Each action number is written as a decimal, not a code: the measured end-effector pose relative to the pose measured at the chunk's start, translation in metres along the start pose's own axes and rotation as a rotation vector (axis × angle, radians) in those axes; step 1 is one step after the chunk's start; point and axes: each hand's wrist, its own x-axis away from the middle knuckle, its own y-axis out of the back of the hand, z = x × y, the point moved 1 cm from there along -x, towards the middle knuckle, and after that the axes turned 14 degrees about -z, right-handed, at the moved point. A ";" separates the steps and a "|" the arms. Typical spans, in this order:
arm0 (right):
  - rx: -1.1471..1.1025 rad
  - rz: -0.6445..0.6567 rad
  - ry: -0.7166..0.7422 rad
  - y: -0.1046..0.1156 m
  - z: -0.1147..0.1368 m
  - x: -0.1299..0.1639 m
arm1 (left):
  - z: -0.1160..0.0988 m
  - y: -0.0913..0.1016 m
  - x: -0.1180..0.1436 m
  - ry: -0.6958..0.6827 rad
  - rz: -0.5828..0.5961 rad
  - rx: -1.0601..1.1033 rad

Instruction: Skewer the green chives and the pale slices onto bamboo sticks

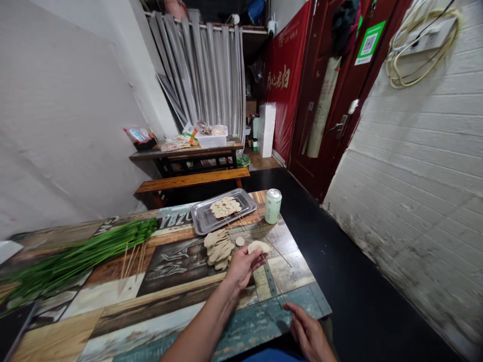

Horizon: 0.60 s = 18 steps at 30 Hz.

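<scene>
**Skewering pale slices: one batch on the tray, a heap left to thread**

Judging by how things lie, the work is partway through. The shallow rectangular metal tray (pixel 204 221), at about 12 o'clock from the hands, already carries a small cluster of finished skewers of pale round slices (pixel 225 206), their sticks poking out over the tray's near edge. Between tray and hands lies a loose heap of pale beige flat oval slices (pixel 217 248), not yet threaded, with one stray round slice (pixel 240 241) just beside it at its 3 o'clock. That heap looks larger than the finished batch, so more seems left than done.

The left hand (pixel 240 268) is closed on a few pale slices pinched together (pixel 258 246) at its fingertips, just right of the heap. The right hand (pixel 309 333), at 5 o'clock from the left, pinches the near end of a thin bamboo skewer (pixel 277 286) that runs up towards the held slices; whether the tip has entered them is too small to tell.

The slices look thin, smooth and floppy, cream-coloured, overlapping like fanned petals.

On the patchwork wooden tabletop (pixel 158 301), a pale green drink can (pixel 273 206) stands upright at the tray's 3 o'clock, and a long bundle of green chives on sticks (pixel 79 259) lies well apart at 9 o'clock.
</scene>
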 end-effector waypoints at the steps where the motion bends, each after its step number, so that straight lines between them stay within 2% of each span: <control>1: -0.005 -0.002 0.001 0.000 0.000 0.000 | 0.001 0.000 0.001 0.003 -0.004 -0.003; 10: -0.022 0.013 -0.011 -0.001 -0.003 0.000 | 0.011 0.000 0.001 0.038 0.005 0.016; 18: 0.014 0.047 0.013 0.003 0.009 -0.002 | -0.001 0.004 -0.002 0.072 0.042 0.081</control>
